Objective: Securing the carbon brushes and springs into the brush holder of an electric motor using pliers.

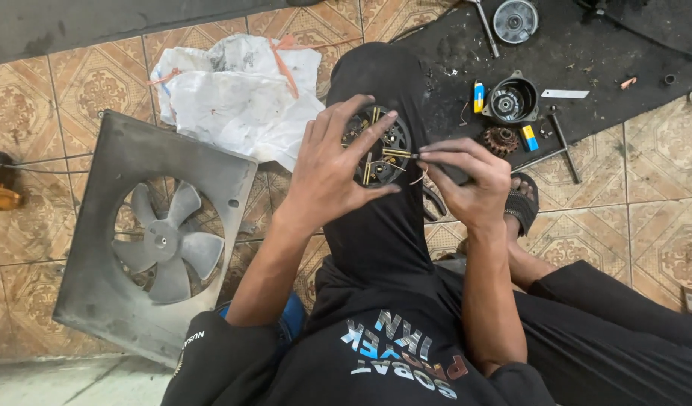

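At the far left, a grey fan shroud (135, 240) with a five-bladed fan lay flat on the patterned tiled floor (646, 233). Just beyond it sat a crumpled white cloth sack (233, 90) with orange ties.

The left hand (327, 169) was raised over the person's black-trousered knee, its fingers spread around a round metal brush plate (377, 146) and gripping it by the rim. The plate looked stiff and fairly light, with brass-coloured parts and thin wires across its face that seemed easy to bend or knock loose, so the rim seemed the safest place to hold it rather than the brass parts in the middle.

The right hand (466, 177) was closed around a thin dark tool (425, 156), whose tip touched the plate's right side; what kind of tool it was could not be told.

Further right, on a black mat (624, 68), lay a round motor housing (511, 101), a small rusty gear (500, 140), a blue-and-yellow item (529, 138) and a long metal rod (564, 146). Another round part (515, 19) sat near the mat's top edge.
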